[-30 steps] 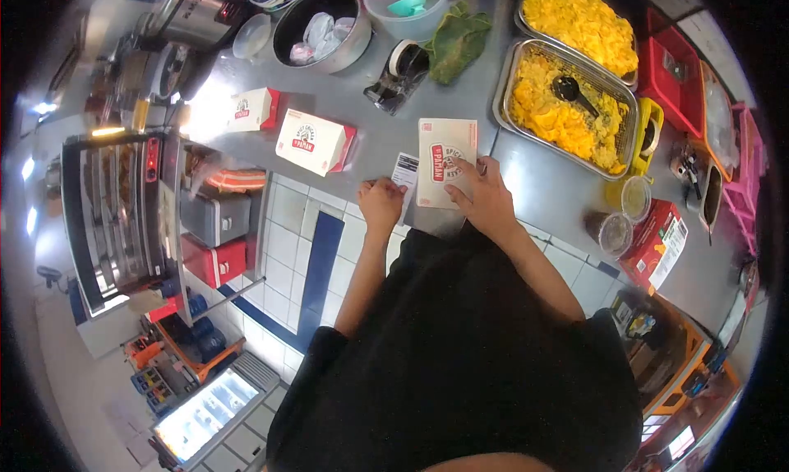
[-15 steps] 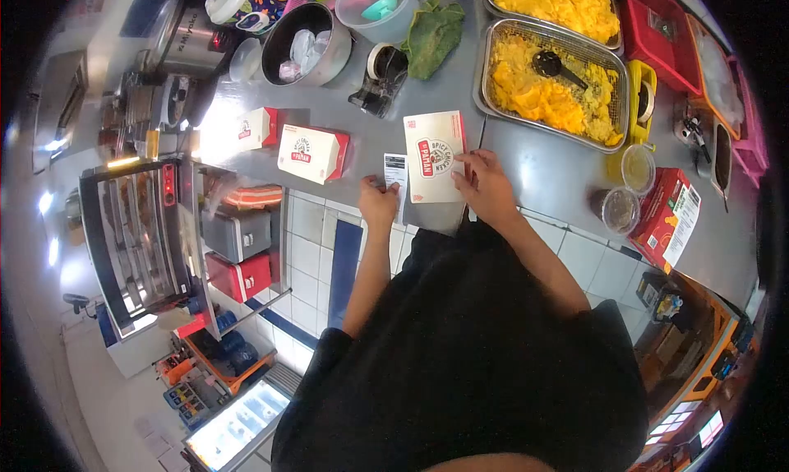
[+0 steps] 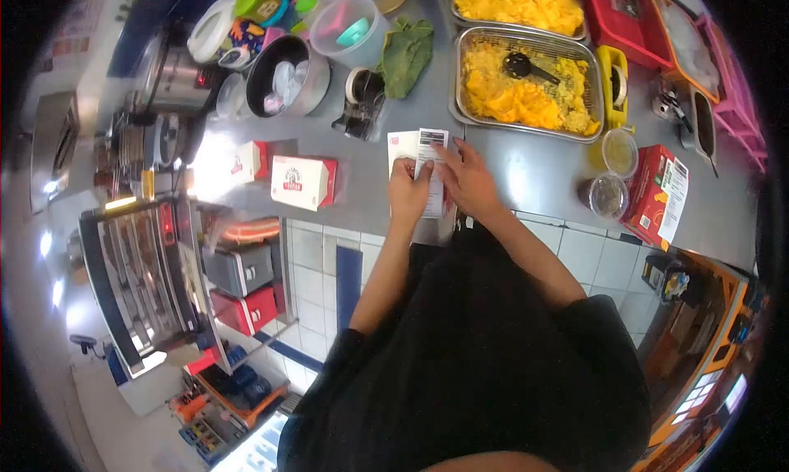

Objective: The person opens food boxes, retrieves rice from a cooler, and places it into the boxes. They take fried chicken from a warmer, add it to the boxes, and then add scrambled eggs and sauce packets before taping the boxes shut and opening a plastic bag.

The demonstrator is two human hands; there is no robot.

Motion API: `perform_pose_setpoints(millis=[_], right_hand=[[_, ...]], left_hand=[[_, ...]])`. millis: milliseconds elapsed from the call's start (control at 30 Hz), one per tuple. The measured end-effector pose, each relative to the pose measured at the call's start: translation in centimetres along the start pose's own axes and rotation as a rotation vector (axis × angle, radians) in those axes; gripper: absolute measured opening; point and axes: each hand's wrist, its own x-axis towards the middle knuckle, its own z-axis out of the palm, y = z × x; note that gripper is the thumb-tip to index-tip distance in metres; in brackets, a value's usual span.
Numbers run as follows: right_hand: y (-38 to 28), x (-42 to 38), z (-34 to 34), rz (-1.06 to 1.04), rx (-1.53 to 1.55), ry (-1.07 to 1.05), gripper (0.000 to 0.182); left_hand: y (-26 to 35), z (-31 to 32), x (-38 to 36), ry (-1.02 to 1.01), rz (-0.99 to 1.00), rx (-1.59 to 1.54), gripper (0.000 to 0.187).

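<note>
A white printed paper slip (image 3: 433,139) lies over the front of a white and red chicken box (image 3: 399,145) at the counter's edge, covering most of its logo. My left hand (image 3: 408,191) is closed at the slip's left side, thumb and fingers pinching it against the box. From the right, my right hand (image 3: 472,180) reaches over the slip with fingers stretched out and touching its surface near the right edge. To the left stand two more boxes of the same kind, a nearer box (image 3: 300,182) and a farther box (image 3: 245,163).
Behind my hands are a tape dispenser (image 3: 360,110), a green leafy-looking piece (image 3: 407,57) and a dark pot (image 3: 308,98) with plastic bags. A steel tray (image 3: 463,110) of yellow food holds a black scoop (image 3: 519,66). At right stand lidded cups (image 3: 606,196) and a red carton (image 3: 649,192).
The slip has moved right, from beside the box onto its front, with my left hand. My right hand has shifted from the box to the slip. The head view has turned slightly.
</note>
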Motion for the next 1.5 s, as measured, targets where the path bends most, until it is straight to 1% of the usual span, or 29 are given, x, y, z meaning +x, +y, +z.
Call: perform_pose_setpoints(millis=[67, 100, 167, 233, 300, 333, 367, 400, 433, 467, 500, 533, 567, 600, 667, 800, 933, 967, 1067, 1100, 1167, 1200, 1233, 1267, 1300, 1333, 1400, 1433, 1500], right_hand=[[0.8, 0.4, 0.5, -0.042, -0.317, -0.074, 0.052], [0.3, 0.5, 0.2, -0.015, -0.347, -0.115, 0.053], [-0.2, 0.6, -0.1, 0.010, -0.370, -0.136, 0.055], [-0.5, 0.5, -0.5, 0.030, -0.406, -0.182, 0.058], [-1.0, 0.6, -0.6, 0.049, -0.434, -0.182, 0.057], [-1.3, 0.6, -0.7, 0.047, -0.452, -0.212, 0.055], [0.0, 0.3, 0.3, -0.046, -0.367, -0.138, 0.057], [2.9, 0.3, 2.3, -0.316, -0.434, -0.043, 0.057], [3.9, -0.1, 4.0, -0.275, -0.485, -0.030, 0.051], [2.9, -0.3, 2.9, -0.208, -0.471, -0.170, 0.048], [0.4, 0.1, 1.2, -0.052, -0.411, -0.247, 0.052], [1.8, 0.5, 2.7, -0.077, -0.422, -0.279, 0.059], [1.4, 0.1, 2.7, -0.096, -0.347, -0.174, 0.064], [-0.2, -0.1, 1.0, -0.071, -0.355, -0.237, 0.067], [1.9, 0.9, 4.0, -0.119, -0.450, -0.208, 0.069], [-0.1, 0.7, 2.2, -0.030, -0.365, -0.280, 0.071], [-1.2, 1.1, 1.3, -0.080, -0.391, -0.337, 0.072], [-1.4, 1.4, 0.9, -0.079, -0.400, -0.363, 0.072], [-0.2, 1.8, 1.6, -0.075, -0.385, -0.333, 0.074], [1.4, 2.1, 2.1, -0.118, -0.368, -0.257, 0.075], [2.5, 1.7, 2.9, -0.165, -0.216, -0.159, 0.076], [2.2, 1.6, 2.3, -0.034, 0.044, -0.229, 0.072], [4.1, 1.6, 3.8, -0.153, -0.152, -0.179, 0.071], [1.5, 1.6, 1.4, -0.189, -0.268, -0.221, 0.071], [1.2, 1.6, 0.7, -0.166, -0.247, -0.226, 0.074], [0.3, 1.6, 0.0, -0.071, -0.265, -0.278, 0.074], [0.7, 1.8, -0.3, -0.058, -0.322, -0.319, 0.081], [-0.3, 2.2, -1.0, -0.003, -0.315, -0.326, 0.082], [-0.8, 3.0, -1.3, 0.030, -0.305, -0.336, 0.085]], left_hand=[[0.0, 0.4, -0.4, 0.041, 0.057, -0.066, 0.036], [-0.2, 0.6, -0.9, 0.098, 0.093, -0.131, 0.039], [-4.9, -0.3, -1.0, -0.102, 0.267, 0.082, 0.041], [-3.5, -3.8, -3.3, -0.262, 0.090, 0.232, 0.049], [-0.4, -8.1, -1.4, -0.440, -0.202, 0.349, 0.051], [-3.8, -8.8, 0.7, -0.169, 0.108, 0.516, 0.043], [-4.4, -10.1, 3.4, 0.032, 0.250, 0.519, 0.038], [-2.5, -11.1, 5.3, 0.070, 0.091, 0.248, 0.028], [-5.6, -10.3, 8.7, 0.144, 0.291, -0.275, 0.023], [-10.3, -9.8, 12.4, 0.252, 0.407, 0.018, 0.026], [-1.3, -11.1, 9.8, 0.010, -0.173, -0.550, 0.035], [-9.4, -11.6, 17.4, -0.195, -0.081, -0.405, 0.040], [-7.6, -13.8, 18.6, -0.466, -0.300, -0.374, 0.044], [-5.6, -13.7, 17.2, -0.371, -0.358, -0.506, 0.050], [-4.6, -15.0, 18.0, -0.384, -0.370, -0.399, 0.045], [-6.0, -16.3, 18.6, -0.518, -0.087, -0.116, 0.052], [-8.0, -17.5, 18.6, -0.587, 0.250, 0.156, 0.059], [-8.6, -17.0, 18.6, -0.584, 0.245, 0.162, 0.059], [-11.5, -12.4, 17.5, -0.440, -0.026, -0.494, 0.042], [-7.3, -13.4, 13.3, -0.347, -0.126, -0.703, 0.037], [-0.9, -13.4, 7.8, -0.290, -0.056, -0.491, 0.030], [-2.7, -11.7, 7.1, -0.013, 0.026, -0.567, 0.018], [-5.7, -12.4, 9.9, -0.149, 0.135, -0.145, 0.013], [-4.9, -12.7, 9.5, -0.068, 0.328, 0.222, 0.015], [-7.3, -11.9, 10.7, 0.068, 0.432, 0.365, 0.016], [-7.1, -11.6, 10.2, 0.085, 0.322, 0.345, 0.016], [-4.6, -11.6, 8.7, -0.040, 0.256, 0.348, 0.017], [-4.8, -10.7, 8.7, -0.086, 0.369, 0.311, 0.016], [-1.0, -9.0, 7.4, -0.246, 0.376, 0.095, 0.029]])
